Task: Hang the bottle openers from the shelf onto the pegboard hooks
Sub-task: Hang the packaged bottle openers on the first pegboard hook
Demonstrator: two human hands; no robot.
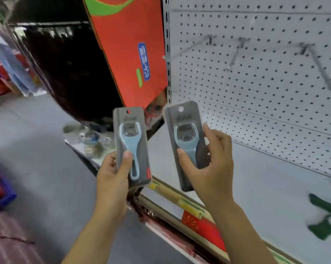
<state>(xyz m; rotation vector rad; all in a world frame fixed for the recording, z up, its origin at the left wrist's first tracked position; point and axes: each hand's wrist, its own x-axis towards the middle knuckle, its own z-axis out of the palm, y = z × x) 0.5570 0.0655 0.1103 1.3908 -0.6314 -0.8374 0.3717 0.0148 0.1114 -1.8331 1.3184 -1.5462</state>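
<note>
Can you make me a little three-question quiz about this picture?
1. True or false: a bottle opener already hangs on one of the hooks.
2. How many packaged bottle openers is the person holding?
3. Which hand is nearer the pegboard: A) left hand B) right hand?

Key:
1. False; the three hooks are bare.
2. Two: the left opener and the right opener, one in each hand.
3. B.

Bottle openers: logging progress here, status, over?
Left hand and right hand each hold one packaged opener. Pegboard hooks bare, nothing hung. Path clear.
</note>
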